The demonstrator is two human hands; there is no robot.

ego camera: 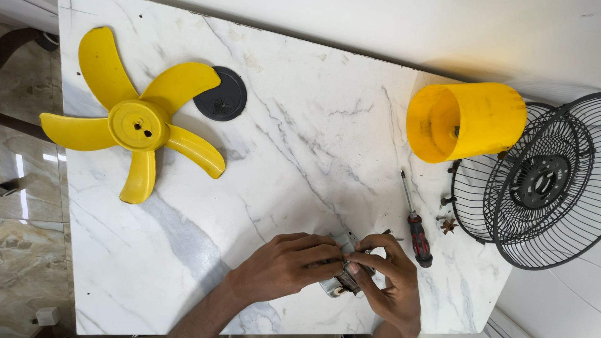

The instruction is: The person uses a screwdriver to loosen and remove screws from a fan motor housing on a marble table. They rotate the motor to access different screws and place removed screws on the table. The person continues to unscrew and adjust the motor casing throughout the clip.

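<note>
Marble tabletop (300, 144), near edge: left hand (285, 266) and right hand (388, 275) curled knuckles-up, both pinching small metal fan motor (341, 281). One yellow five-blade fan (134, 122), one yellow housing (466, 122), one screwdriver (416, 231), two wire grilles (538, 181).

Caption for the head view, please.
Both hands, left hand and right hand, grip a small fan motor on a marble table beside yellow fan blades.

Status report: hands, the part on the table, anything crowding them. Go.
Left hand and right hand both gripping small grey metal motor block on white marble table. Red-and-black-handled screwdriver beside right hand, apart. Nothing in the way.
</note>
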